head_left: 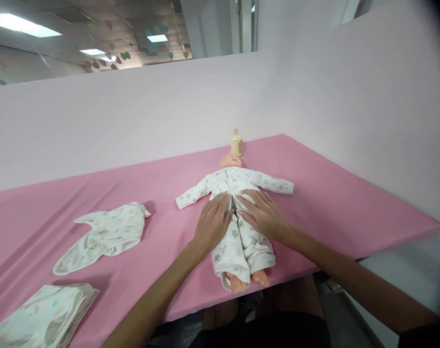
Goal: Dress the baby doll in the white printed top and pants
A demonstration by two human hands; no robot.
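A baby doll (230, 160) lies on its back, dressed in a white printed romper (236, 180) with long sleeves spread to the sides. The romper's front is parted at the waist, and a small dark gap shows there. On the left edge of that gap, my left hand (213, 220) has its fingers closed on the cloth. Across from it, my right hand (262, 213) holds the right edge, fingers bent over the fabric. Both thumbs are near the opening. Below the trouser legs the doll's bare feet (238, 284) stick out near the table's front edge.
The pink-covered table (332, 203) meets white walls at the back and right. Behind the doll's head stands a pale yellow pump bottle (236, 143). To the left lie a crumpled printed baby garment (107, 233) and a folded stack of printed cloth (48, 314).
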